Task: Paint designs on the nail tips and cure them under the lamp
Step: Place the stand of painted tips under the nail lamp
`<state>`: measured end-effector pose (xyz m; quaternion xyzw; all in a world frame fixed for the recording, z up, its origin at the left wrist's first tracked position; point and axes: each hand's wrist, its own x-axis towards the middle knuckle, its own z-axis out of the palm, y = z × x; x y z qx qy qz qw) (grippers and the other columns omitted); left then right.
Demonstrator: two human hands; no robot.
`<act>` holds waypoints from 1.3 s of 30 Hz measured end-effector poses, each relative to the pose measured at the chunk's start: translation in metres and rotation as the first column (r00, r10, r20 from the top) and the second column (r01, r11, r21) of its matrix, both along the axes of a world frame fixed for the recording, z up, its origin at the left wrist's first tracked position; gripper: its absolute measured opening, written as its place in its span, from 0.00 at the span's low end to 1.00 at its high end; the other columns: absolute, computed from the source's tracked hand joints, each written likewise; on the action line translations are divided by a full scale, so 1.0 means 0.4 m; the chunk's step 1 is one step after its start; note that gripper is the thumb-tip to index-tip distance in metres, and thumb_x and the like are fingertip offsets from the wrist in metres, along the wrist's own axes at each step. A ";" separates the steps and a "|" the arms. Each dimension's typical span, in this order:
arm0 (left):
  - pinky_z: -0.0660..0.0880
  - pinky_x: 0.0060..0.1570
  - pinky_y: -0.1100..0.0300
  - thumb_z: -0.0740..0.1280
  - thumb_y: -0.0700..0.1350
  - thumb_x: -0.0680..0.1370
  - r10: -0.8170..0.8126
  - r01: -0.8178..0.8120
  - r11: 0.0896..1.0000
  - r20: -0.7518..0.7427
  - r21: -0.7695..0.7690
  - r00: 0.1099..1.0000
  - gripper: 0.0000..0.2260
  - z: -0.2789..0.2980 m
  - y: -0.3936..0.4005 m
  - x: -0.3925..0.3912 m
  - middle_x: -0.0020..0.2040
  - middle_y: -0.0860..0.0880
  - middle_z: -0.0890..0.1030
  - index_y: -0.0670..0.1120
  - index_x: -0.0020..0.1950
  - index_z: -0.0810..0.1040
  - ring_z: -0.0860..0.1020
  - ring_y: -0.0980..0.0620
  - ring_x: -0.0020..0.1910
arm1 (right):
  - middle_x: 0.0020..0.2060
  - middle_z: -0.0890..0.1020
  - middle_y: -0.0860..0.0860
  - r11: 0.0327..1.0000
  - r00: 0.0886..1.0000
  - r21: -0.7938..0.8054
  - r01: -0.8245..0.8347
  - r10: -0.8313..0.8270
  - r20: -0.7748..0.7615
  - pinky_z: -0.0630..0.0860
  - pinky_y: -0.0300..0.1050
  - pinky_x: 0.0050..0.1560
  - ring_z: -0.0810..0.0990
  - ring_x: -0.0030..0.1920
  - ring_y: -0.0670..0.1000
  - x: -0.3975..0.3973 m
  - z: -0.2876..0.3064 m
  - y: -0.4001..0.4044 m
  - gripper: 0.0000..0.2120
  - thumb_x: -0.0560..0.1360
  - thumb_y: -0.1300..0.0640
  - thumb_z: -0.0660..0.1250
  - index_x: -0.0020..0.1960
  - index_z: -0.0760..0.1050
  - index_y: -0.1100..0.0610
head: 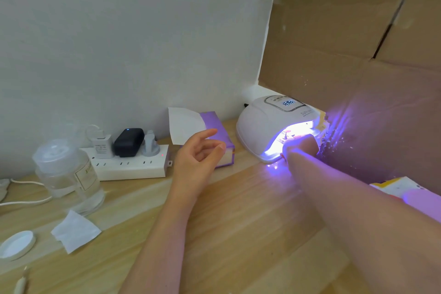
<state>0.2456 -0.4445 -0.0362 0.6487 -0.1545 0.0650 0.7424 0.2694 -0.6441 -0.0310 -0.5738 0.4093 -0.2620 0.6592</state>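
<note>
At the right back corner of the worktop [238,222], against a cardboard sheet [334,31], the white curing lamp [267,124] is lit violet with its display glowing, so I judge we are in the curing step. My right hand [301,145] sits at the lamp's mouth; the glare washes out its fingers, so I cannot tell whether it grips anything. Just past it, inside the opening, I make out what seems to be a small stand with a nail tip [286,133], but it is too bright to be sure. My left hand [202,148] hovers free over the worktop in front of a purple tissue box [216,131], fingers loosely curled and holding nothing. Further left stand a power strip [130,162] with plugs and a clear bottle [66,172]; a cotton pad [75,230] and a white lid [16,243] lie nearer me, and a thin tool [21,281], perhaps the brush, shows at the bottom left edge. Next, as I read it, the tips need to stay steady under the light until the timer ends, then be drawn out level without brushing the lamp's rim.
</note>
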 end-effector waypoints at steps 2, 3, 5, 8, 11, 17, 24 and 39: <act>0.71 0.38 0.75 0.68 0.40 0.74 0.006 -0.006 1.000 0.001 -0.008 1.000 0.11 0.003 0.002 0.000 0.43 0.51 0.82 0.51 0.54 0.77 0.80 0.61 0.40 | 0.59 0.75 0.61 0.986 0.992 -0.155 -0.054 0.035 -0.123 0.71 0.33 0.29 0.76 0.57 0.59 0.005 -0.013 -0.008 0.08 0.77 0.65 0.58 0.55 0.72 0.64; 0.71 0.38 0.75 0.68 0.40 0.74 0.008 -0.008 1.000 -0.001 -0.007 1.000 0.11 0.005 0.002 0.000 0.43 0.51 0.82 0.51 0.54 0.77 0.80 0.61 0.39 | 0.58 0.75 0.61 0.976 0.986 -0.210 -0.061 0.026 -0.165 0.70 0.38 0.28 0.77 0.56 0.61 0.001 -0.014 0.000 0.11 0.77 0.65 0.57 0.58 0.71 0.63; 0.71 0.37 0.76 0.68 0.39 0.74 0.014 -0.014 1.000 -0.002 -0.008 1.000 0.10 0.006 -0.001 -0.002 0.42 0.52 0.82 0.51 0.53 0.77 0.80 0.62 0.37 | 0.57 0.76 0.60 0.970 0.991 -0.244 -0.020 -0.013 -0.132 0.72 0.46 0.39 0.78 0.54 0.61 -0.006 -0.013 0.013 0.11 0.77 0.65 0.57 0.59 0.70 0.62; 0.71 0.36 0.76 0.68 0.39 0.74 0.018 -0.018 1.000 -0.009 -0.014 1.000 0.10 0.008 -0.004 -0.009 0.42 0.51 0.82 0.52 0.52 0.77 0.80 0.63 0.35 | 0.54 0.77 0.59 0.967 0.997 -0.245 0.074 -0.075 0.007 0.67 0.42 0.42 0.76 0.52 0.59 -0.023 -0.002 0.028 0.10 0.78 0.63 0.55 0.58 0.69 0.64; 0.72 0.36 0.75 0.67 0.39 0.75 0.019 -0.020 0.999 -0.014 -0.028 1.000 0.09 0.009 0.000 -0.008 0.41 0.52 0.82 0.52 0.51 0.77 0.80 0.62 0.35 | 0.39 0.73 0.52 0.949 0.964 -0.218 0.229 -0.191 0.184 0.56 0.40 0.33 0.70 0.42 0.55 -0.041 0.008 0.046 0.07 0.80 0.61 0.51 0.50 0.67 0.59; 0.75 0.39 0.72 0.65 0.37 0.75 0.036 -0.037 0.999 -0.035 -0.025 0.999 0.10 0.003 -0.005 -0.010 0.34 0.55 0.82 0.52 0.48 0.79 0.79 0.61 0.33 | 0.45 0.80 0.48 0.597 0.987 -0.802 -0.015 0.135 0.082 0.61 0.41 0.39 0.73 0.46 0.50 -0.037 0.106 0.026 0.16 0.75 0.58 0.51 0.54 0.76 0.51; 0.73 0.35 0.70 0.62 0.34 0.76 0.026 -0.027 0.999 0.012 0.025 1.000 0.12 0.014 -0.003 -0.014 0.31 0.54 0.81 0.50 0.42 0.80 0.73 0.60 0.28 | 0.70 0.68 0.52 0.189 0.715 -0.690 -0.699 0.141 -0.685 0.68 0.42 0.58 0.69 0.66 0.56 0.038 0.195 -0.077 0.25 0.76 0.65 0.53 0.70 0.66 0.50; 0.72 0.35 0.68 0.61 0.34 0.76 0.064 -0.064 0.998 0.002 0.018 0.998 0.11 0.004 0.004 -0.025 0.30 0.54 0.80 0.47 0.41 0.81 0.71 0.59 0.27 | 0.67 0.71 0.56 0.069 0.684 -0.684 -0.727 -0.027 -0.729 0.69 0.47 0.60 0.70 0.65 0.58 0.059 0.188 -0.055 0.22 0.77 0.65 0.54 0.70 0.64 0.52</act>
